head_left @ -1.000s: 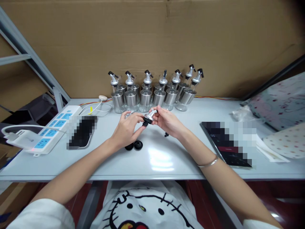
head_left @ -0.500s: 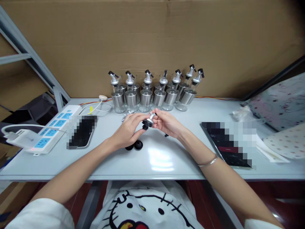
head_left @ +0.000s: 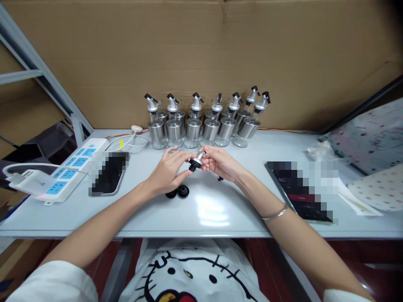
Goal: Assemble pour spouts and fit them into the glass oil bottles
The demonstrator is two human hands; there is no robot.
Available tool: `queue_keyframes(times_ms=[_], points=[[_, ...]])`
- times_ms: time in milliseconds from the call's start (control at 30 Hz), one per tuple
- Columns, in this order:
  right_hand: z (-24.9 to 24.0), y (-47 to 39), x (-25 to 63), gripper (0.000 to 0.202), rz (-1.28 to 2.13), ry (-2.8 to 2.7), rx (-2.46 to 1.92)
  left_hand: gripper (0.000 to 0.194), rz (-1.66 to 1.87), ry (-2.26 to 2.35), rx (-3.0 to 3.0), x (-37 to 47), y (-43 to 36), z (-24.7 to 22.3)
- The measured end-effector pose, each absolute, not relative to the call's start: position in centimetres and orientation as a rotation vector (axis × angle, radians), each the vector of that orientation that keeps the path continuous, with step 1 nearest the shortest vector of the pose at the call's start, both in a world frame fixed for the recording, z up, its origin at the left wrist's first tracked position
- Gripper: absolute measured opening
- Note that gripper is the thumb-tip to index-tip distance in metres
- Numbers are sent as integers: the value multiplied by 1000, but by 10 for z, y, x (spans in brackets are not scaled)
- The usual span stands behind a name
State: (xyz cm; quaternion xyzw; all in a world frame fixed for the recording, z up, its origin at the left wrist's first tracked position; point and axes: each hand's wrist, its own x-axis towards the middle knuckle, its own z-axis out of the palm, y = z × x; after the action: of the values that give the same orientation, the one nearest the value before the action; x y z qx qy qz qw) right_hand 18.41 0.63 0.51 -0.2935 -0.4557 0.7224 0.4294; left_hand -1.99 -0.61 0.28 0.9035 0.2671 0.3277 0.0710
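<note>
Pinching a pourer cap (head_left: 196,161) between left hand (head_left: 168,170) and right hand (head_left: 220,162), fingers closed on it; black stoppers (head_left: 179,192) just below.

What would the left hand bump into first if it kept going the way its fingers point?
Probably the right hand. The left hand points right and slightly away, its fingers on the pourer both hands hold, so the other hand's fingertips come right behind it.

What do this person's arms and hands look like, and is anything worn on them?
Both arms are bare from short white sleeves down. The left hand wears no glove or ring that shows. A thin silver bangle circles the wrist behind the right hand, also ungloved.
</note>
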Motion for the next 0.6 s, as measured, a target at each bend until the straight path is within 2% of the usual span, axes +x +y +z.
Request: queue_keyframes(times_ms=[600], points=[[6,3,183,33,1818,-1130,-714,23,952,791,2721,-20,-6,7]])
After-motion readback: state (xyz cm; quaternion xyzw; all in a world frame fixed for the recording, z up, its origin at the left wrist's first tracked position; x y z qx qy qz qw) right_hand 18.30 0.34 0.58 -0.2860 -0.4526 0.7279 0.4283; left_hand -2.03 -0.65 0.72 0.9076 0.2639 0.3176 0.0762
